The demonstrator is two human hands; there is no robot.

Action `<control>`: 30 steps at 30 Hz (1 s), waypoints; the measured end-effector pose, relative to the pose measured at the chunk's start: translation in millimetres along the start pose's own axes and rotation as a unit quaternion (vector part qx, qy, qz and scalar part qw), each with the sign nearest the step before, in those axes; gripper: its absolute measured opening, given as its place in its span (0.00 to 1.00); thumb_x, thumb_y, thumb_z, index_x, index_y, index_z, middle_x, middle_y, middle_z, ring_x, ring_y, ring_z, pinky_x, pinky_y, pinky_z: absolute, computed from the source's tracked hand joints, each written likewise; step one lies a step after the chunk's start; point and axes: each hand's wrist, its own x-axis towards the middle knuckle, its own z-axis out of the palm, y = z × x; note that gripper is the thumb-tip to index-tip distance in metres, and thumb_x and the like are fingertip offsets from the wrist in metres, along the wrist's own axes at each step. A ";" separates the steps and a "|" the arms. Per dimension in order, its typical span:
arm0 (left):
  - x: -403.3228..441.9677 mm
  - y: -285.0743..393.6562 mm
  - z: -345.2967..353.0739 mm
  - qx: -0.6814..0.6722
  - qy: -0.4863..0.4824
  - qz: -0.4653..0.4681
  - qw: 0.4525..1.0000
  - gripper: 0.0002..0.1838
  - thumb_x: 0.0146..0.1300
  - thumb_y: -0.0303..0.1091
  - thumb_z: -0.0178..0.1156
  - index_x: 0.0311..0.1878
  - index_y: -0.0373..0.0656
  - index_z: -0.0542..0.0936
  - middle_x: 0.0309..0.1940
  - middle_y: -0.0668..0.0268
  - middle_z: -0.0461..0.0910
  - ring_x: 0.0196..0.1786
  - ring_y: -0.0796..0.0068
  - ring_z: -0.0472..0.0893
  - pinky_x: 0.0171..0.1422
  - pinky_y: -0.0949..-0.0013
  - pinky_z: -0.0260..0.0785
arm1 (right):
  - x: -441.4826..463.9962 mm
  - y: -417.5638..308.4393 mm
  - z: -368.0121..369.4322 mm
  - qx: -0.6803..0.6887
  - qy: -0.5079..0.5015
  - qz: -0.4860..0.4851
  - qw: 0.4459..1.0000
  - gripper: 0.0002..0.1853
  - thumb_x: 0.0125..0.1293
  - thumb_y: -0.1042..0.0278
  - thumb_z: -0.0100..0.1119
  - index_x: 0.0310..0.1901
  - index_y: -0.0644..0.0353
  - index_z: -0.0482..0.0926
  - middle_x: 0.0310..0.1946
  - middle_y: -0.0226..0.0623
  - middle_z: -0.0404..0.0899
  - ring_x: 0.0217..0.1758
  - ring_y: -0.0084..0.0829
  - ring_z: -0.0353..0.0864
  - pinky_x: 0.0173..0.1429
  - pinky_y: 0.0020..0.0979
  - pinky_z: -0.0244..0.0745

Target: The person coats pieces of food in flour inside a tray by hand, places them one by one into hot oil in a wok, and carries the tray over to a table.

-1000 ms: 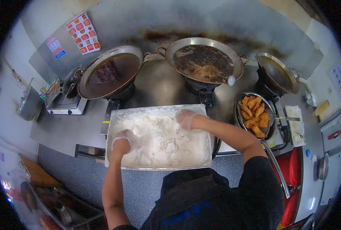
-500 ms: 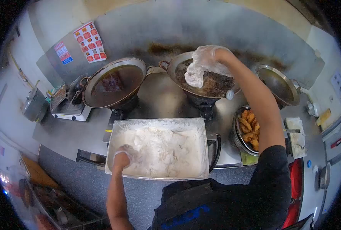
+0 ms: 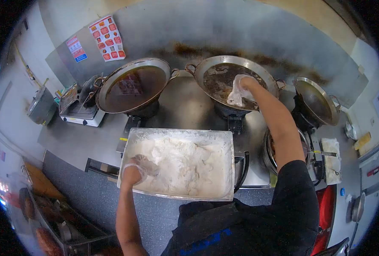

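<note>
My right hand, in a clear plastic glove, is over the middle wok of dark bubbling oil. It grips a floured piece, which hangs low at the oil. In the left part of the white flour tray rests my gloved left hand, its fingers in or against the flour; whether they hold anything is hidden. Lumps under the flour cannot be told apart.
A wok of still oil stands to the left, a smaller wok to the right. My forearm partly covers a strainer bowl. A small gas stove and a pot are at the far left.
My right hand went from the flour tray up to the middle wok with a floured piece, then lower toward the oil. My left hand stays at the tray's left side.
</note>
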 end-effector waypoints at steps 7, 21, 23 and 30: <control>14.3 34.0 -19.6 0.082 -0.025 0.030 0.996 0.17 0.45 0.37 0.62 0.36 0.36 0.77 0.36 0.50 0.77 0.41 0.56 0.76 0.46 0.62 0.67 | -9.4 -9.5 -28.5 -0.026 0.056 -0.075 0.995 0.20 0.44 0.67 0.60 0.42 0.64 0.76 0.37 0.45 0.78 0.35 0.34 0.77 0.42 0.32 0.72; 73.7 126.4 -79.5 0.059 -0.101 0.155 0.981 0.30 0.40 0.40 0.68 0.48 0.36 0.74 0.41 0.53 0.76 0.44 0.56 0.76 0.50 0.65 0.66 | -133.6 -254.2 42.3 0.353 -0.080 -0.382 0.850 0.41 0.46 0.54 0.66 0.58 0.68 0.62 0.49 0.50 0.73 0.51 0.40 0.74 0.58 0.34 0.67; 76.2 128.2 -75.1 0.019 -0.073 0.179 0.981 0.30 0.40 0.40 0.69 0.48 0.36 0.73 0.42 0.53 0.76 0.45 0.58 0.75 0.51 0.66 0.66 | -107.4 -263.2 97.7 0.708 -0.295 -0.331 0.549 0.32 0.51 0.63 0.62 0.57 0.67 0.64 0.48 0.47 0.74 0.49 0.35 0.76 0.55 0.30 0.69; 65.4 77.4 -53.6 -0.057 -0.034 0.128 0.990 0.38 0.47 0.47 0.63 0.59 0.35 0.64 0.48 0.46 0.72 0.50 0.55 0.74 0.54 0.63 0.64 | -120.6 -236.7 147.4 0.778 -0.331 -0.188 0.500 0.21 0.53 0.72 0.56 0.50 0.67 0.72 0.48 0.46 0.75 0.45 0.33 0.77 0.50 0.30 0.73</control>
